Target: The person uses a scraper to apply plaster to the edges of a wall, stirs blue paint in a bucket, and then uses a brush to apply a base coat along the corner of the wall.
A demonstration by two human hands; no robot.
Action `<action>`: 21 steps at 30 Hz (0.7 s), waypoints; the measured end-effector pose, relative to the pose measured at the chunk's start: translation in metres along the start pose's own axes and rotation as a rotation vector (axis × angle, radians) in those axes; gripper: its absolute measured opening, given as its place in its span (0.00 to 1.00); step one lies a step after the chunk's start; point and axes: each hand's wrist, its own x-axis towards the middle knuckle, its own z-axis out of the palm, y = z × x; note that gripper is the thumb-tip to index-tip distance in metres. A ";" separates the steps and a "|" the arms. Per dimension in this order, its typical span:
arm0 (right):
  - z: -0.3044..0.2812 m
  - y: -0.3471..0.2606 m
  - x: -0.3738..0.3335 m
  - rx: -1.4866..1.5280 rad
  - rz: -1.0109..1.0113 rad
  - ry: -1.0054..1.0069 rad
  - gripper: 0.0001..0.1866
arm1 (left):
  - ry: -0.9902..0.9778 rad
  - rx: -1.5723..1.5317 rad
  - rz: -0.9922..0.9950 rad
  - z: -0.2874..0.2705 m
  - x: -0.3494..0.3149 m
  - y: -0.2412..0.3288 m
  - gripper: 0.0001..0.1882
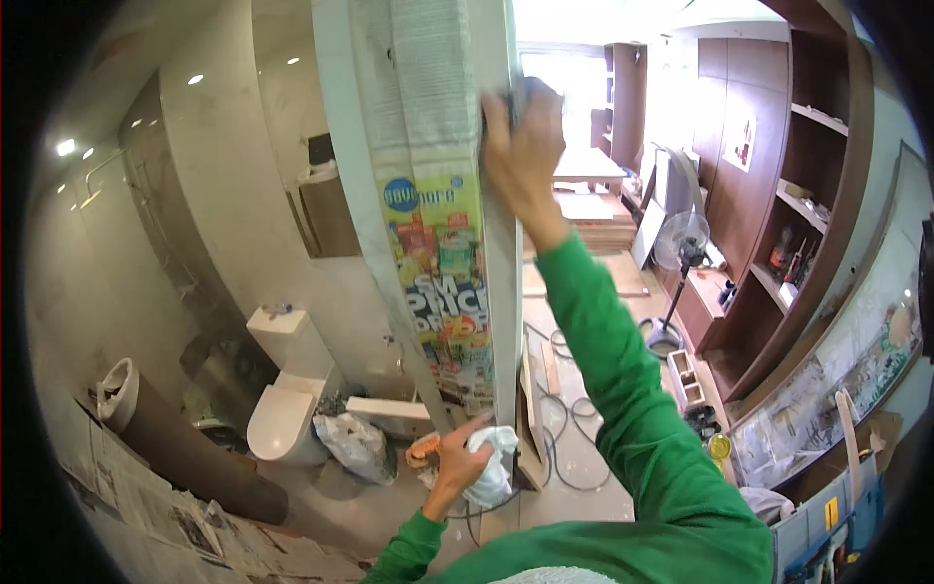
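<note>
Possibly the right hand (528, 156) could slip off the post (502, 292) if the dark pad (542, 94) there skids, or tear the newspaper (443, 243) by catching its border. The left hand (457, 462), fingers clamped on the cloth (496, 472) near the post's foot, might drop it through a loose grip. Blur hides whether the right fingers are clamped or apart. The post stands upright before the person, long axis vertical, papered face toward them.

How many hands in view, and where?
2: the right hand, raised at the upper edge of the paper-covered post, blurred; the left hand, low by its base, holding a white cloth.
</note>
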 end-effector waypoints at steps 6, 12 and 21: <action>0.021 -0.009 0.014 -0.032 0.024 -0.016 0.17 | 0.092 0.058 -0.065 -0.015 0.000 0.022 0.22; 0.016 -0.006 0.059 -0.039 -0.151 -0.013 0.15 | 0.050 0.046 -0.091 -0.015 -0.001 -0.006 0.22; 0.025 -0.015 0.060 0.084 -0.090 0.050 0.12 | 0.033 0.052 -0.120 -0.026 -0.011 -0.001 0.21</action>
